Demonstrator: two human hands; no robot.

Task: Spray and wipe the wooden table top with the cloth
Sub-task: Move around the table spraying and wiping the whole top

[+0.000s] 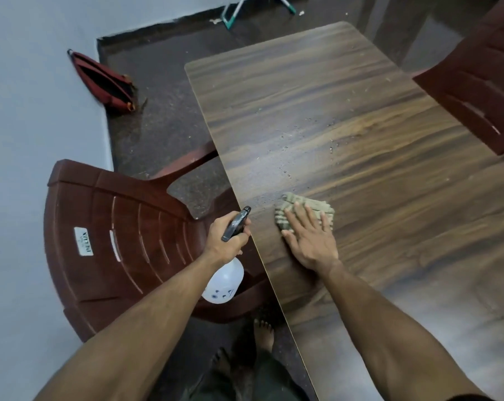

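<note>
The wooden table top (346,117) stretches away from me, dotted with small spray droplets near its middle and left edge. A crumpled beige cloth (305,208) lies near the left edge. My right hand (310,238) presses flat on the cloth, fingers spread over its near side. My left hand (226,237) grips a white spray bottle (224,282) by its black trigger head (236,222), held just off the table's left edge with the nozzle pointing toward the table.
A maroon plastic chair (117,235) stands tight against the table's left side, under my left arm. A second maroon chair (482,82) sits at the far right. A red bag (103,82) leans on the wall. My bare feet (263,334) stand on the dark floor.
</note>
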